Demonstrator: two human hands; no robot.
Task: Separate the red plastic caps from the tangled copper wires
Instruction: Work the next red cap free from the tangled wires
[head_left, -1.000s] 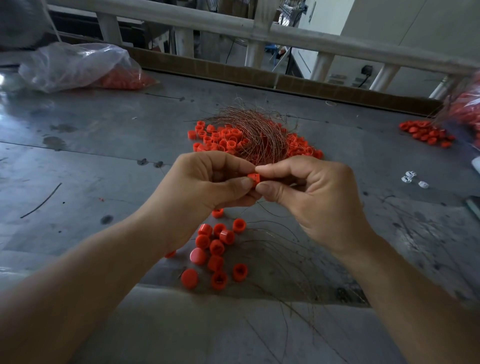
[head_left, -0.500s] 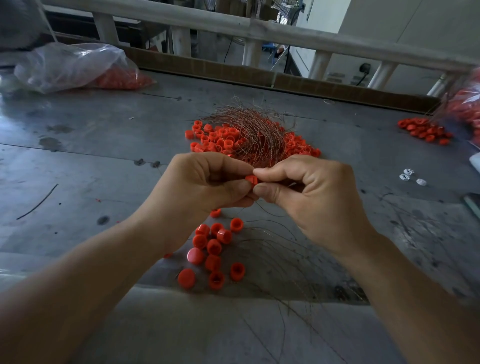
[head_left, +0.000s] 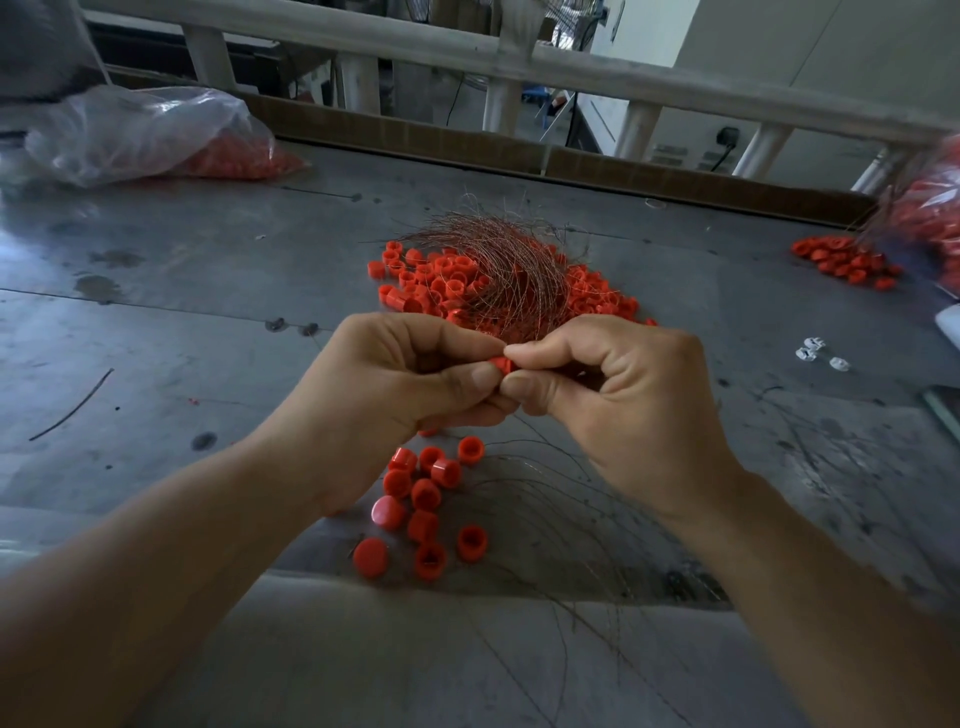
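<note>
Barely any change in the last second: left hand (head_left: 395, 400) and right hand (head_left: 623, 400) still both pinch one red cap (head_left: 502, 365) between them, above the freed caps (head_left: 426, 499), short of the copper tangle (head_left: 498, 265); wire seemingly not yet out.

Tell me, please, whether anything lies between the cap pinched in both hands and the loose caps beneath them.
Nothing visible does. The red cap, pinched by the left hand and right hand, hangs above the separated caps; only thin loose wires lie beside that group, to its right.
</note>
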